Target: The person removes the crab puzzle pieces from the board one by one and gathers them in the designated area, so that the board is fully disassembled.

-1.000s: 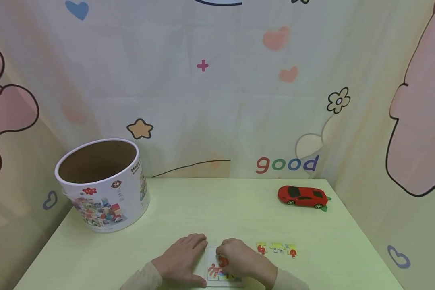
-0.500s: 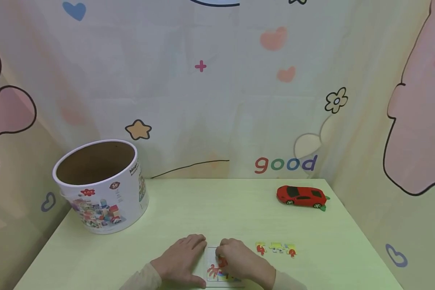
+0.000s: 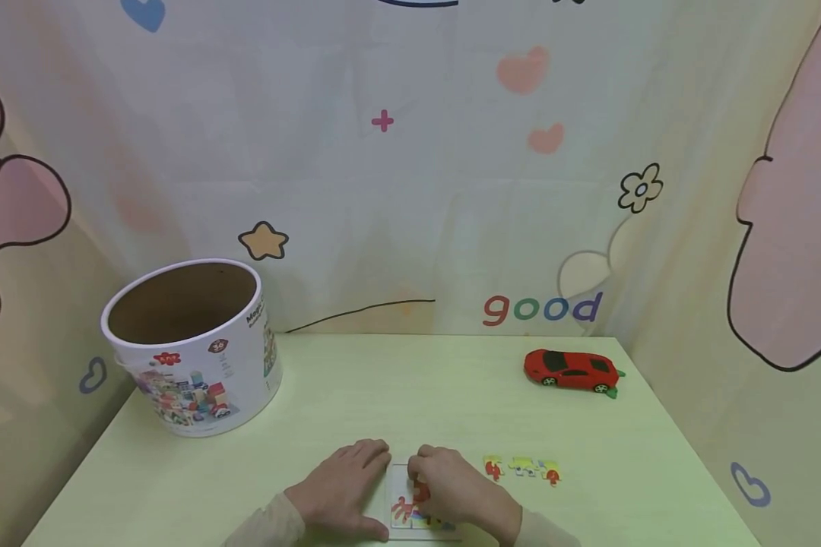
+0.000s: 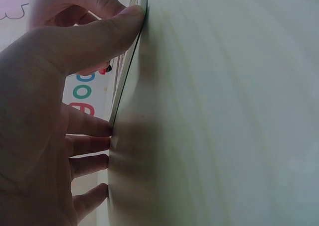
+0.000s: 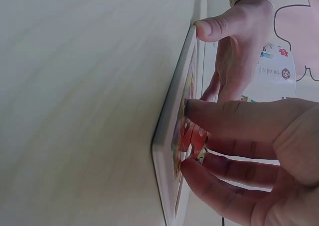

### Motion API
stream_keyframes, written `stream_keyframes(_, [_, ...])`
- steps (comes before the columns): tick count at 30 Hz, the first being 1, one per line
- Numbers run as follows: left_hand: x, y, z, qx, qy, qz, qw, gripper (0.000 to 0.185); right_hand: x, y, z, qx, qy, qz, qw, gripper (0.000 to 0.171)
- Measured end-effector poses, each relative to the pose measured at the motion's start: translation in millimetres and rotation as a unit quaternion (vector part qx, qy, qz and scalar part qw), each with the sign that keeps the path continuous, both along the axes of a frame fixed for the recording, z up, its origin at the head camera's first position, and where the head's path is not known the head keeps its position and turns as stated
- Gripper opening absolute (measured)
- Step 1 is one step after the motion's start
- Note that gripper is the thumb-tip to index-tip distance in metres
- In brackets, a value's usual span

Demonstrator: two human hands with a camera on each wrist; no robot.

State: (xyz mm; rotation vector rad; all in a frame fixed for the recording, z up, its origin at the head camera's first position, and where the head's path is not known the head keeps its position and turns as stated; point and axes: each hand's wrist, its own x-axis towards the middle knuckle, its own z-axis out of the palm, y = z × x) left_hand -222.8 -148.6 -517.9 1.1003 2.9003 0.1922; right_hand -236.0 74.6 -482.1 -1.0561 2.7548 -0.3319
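Cardboard, white and printed with toy pictures, makes up the one round tub [image 3: 191, 349] at the far left of the pale green table [image 3: 397, 395]; it stands upright with its mouth open and its brown inside showing. Toward the near edge, two hands meet over one puzzle board [image 3: 410, 505], a flat white tray that lies on the table at the middle of the near edge. The left hand [image 3: 345, 490] lies flat beside the board's left edge, fingers straight and spread; in the left wrist view its fingertips [image 4: 99, 129] and thumb press against the board's rim, gripping nothing. The right hand [image 3: 454, 490] is over the board with its fingers curled, and the right wrist view shows thumb and fingers pinching one red piece [image 5: 193, 139] right at the board's face, the piece touching the picture surface. The same view shows the left thumb [image 5: 219, 27] on the board's far rim. Just right of the right hand, three loose pieces [image 3: 522, 469] lie in a short row on the table, yellow and green with red marks, close together. Farther back and to the right, well apart from the hands, stands one red car [image 3: 571, 371], side on.
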Motion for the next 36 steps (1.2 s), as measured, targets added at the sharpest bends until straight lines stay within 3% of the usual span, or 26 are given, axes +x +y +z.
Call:
stream_keyframes(14, [1.6, -1, 0.2, 0.002, -0.01, 0.007, 0.9999, 0.101, 0.7, 2, -3.4, -0.018, 0.02, 0.008, 1.0, 0.027])
stream_keyframes(26, [2.5, -1, -0.5, -0.002, 0.003, 0.006, 1.0, 0.1, 2.7, 5, 2.9, -0.029, 0.006, 0.02, 0.999, 0.031])
stream_keyframes(36, [0.5, 0, -1.5, -0.004, 0.003, 0.007, 1.0, 0.102, 3.4, 19, 8.4, -0.043, -0.025, -0.002, 0.999, 0.032])
